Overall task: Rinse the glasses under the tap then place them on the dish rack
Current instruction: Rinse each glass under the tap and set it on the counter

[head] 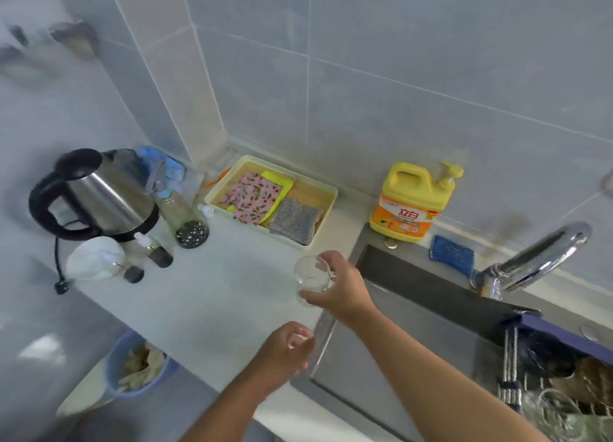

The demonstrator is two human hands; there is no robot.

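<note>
The glass [311,274] is gripped round its side by the right hand [341,289], over the surface [215,292] beside the sink [431,289]. The left hand [282,355] curls round what seems a second glass [300,337]. Each should go under the tap [537,259] mouth up, held firmly.

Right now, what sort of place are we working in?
Most likely a home kitchen. A steel sink with a curved chrome tap, a yellow dish soap jug against the tiled wall, and an electric kettle on the counter all point that way.
</note>
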